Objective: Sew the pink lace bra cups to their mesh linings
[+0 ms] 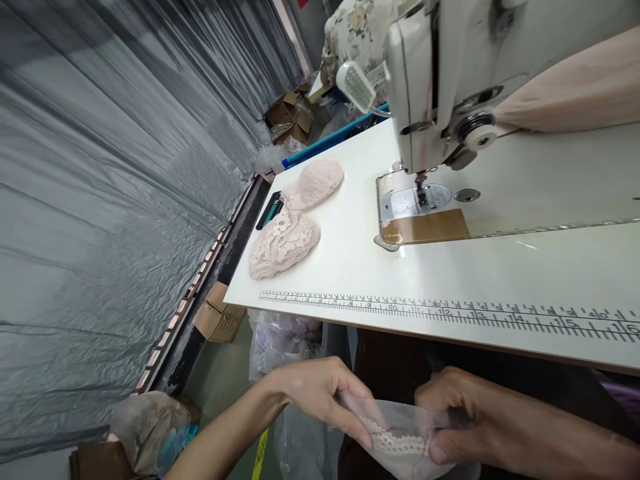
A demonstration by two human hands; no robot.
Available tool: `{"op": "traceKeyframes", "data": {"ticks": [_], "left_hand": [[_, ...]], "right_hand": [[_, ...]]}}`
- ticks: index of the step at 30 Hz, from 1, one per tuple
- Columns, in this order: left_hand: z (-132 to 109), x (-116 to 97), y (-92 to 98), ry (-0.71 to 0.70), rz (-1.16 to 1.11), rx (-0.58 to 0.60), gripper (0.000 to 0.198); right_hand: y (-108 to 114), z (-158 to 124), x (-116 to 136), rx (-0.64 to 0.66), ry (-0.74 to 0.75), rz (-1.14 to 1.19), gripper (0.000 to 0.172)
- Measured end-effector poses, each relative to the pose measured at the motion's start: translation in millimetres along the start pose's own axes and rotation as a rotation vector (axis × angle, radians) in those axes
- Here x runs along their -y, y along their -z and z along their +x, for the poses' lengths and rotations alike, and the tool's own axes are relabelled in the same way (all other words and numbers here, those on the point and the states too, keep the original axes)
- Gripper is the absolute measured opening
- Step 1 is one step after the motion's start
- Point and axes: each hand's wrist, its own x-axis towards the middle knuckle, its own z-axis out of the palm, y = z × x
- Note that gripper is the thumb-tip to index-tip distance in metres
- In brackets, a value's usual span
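Fabric piece, sheer with scalloped lace edge: lower centre, lying crosswise, pinched between left hand and right hand.

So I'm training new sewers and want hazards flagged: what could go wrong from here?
1. Both the left hand and right hand pinch the thin lace piece below the table; pulling apart might stretch or snag it.
2. The lace cups lie close to the table's left edge and could slip off.

From my right hand, the sewing machine blocks 12 o'clock, lace cups 10; bare table lies at 11.
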Motion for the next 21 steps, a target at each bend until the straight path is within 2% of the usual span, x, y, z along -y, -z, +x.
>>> {"op": "traceKeyframes", "data": {"ticks": [4,9,14,18,21], "left_hand": [[2,7,0.7,-0.013,0.003,-0.007,0.070],[0,13,-0.5,-0.047,0.027,-0.075,0.056],[-4,12,2.0,-0.048,0.151,-0.089,0.045],[-5,11,6.7,-0.086,0.205,-0.052,0.051],[-2,14,7.3,-0.107,0.071,-0.020,0.061]], "right_hand": [[1,1,-5,0.036,0.002,0.038,0.016],[2,5,-4,0.076,0.041,-0.017,0.021],[0,8,-3,0.081,0.016,-0.035,0.021],[-1,9,0,0.076,-0.021,-0.027,0.018],[-3,10,0,0.045,-0.072,-0.019,0.016]]}}
